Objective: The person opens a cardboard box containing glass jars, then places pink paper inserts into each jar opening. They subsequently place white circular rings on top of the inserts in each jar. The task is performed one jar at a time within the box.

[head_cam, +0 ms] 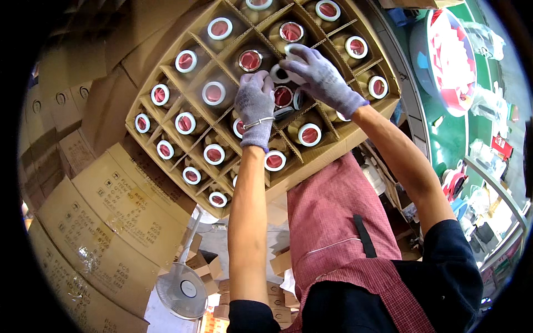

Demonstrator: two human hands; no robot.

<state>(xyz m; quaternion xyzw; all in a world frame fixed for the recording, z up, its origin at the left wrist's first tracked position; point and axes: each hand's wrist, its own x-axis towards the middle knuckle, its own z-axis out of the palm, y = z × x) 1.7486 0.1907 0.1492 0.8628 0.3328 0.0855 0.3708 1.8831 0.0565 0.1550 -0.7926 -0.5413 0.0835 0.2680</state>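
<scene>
A cardboard box (320, 163) with corrugated dividers holds many glass flask refills, most with a white ring around the neck. My right hand (320, 75), in a grey knit glove, grips several loose white rings (280, 74) above the middle compartments. Below its fingers is a flask mouth (283, 96) with a reddish inside and no white ring. Dark-edged rings (297, 99) lie close around that mouth. Also gloved, my left hand (255, 95) rests its curled fingers just left of it; what they hold is hidden. Two flask mouths (250, 60) farther back show bare silvery rims.
Stacked cartons (120, 212) with printed writing stand at lower left, close to the box. A white fan (183, 289) stands below. At right, a pale blue tub (419, 58) holds red and white pieces, beside plastic bags (485, 39) and a metal rail (495, 183).
</scene>
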